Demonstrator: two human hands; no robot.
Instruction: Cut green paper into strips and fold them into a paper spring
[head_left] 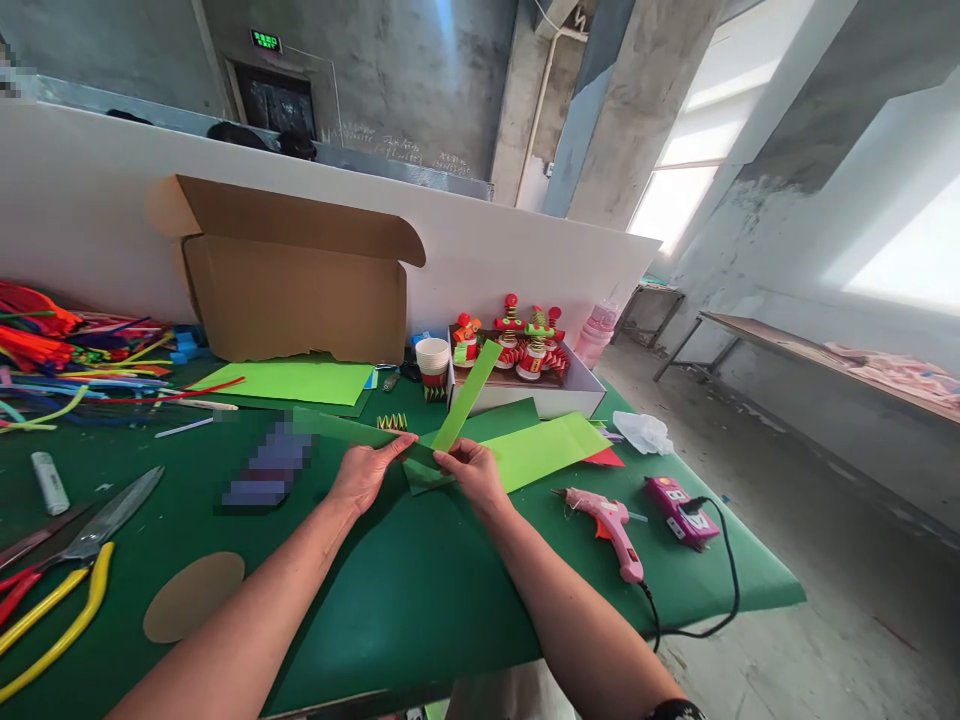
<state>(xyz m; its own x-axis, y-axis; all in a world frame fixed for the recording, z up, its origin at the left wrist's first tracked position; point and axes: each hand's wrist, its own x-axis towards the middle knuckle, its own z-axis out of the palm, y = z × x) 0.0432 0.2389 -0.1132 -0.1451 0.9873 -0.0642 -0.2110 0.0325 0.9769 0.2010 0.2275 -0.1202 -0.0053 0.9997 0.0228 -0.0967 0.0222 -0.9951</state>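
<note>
Between thumb and fingers, my left hand (366,472) pinches a dark green paper strip (341,427) that stretches off to the left. My right hand (472,468) is closed on the place where this strip meets a light green paper strip (471,392), which points up and away at an angle. The fingers cover the join, so I cannot tell whether the strips are stuck together. Under and behind the right hand lie a wide light green paper piece (547,448) and a dark green sheet (517,415). A folded yellow-and-dark paper spring (391,422) sits just beyond my left hand.
A pink glue gun (611,520) and corded purple box (682,512) lie right. Large yellow-handled scissors (94,560), a cardboard oval (193,597) and a glue stick (49,484) are left. Behind stand paper cups (433,368), a box of paper figures (551,400) and an open carton (296,300).
</note>
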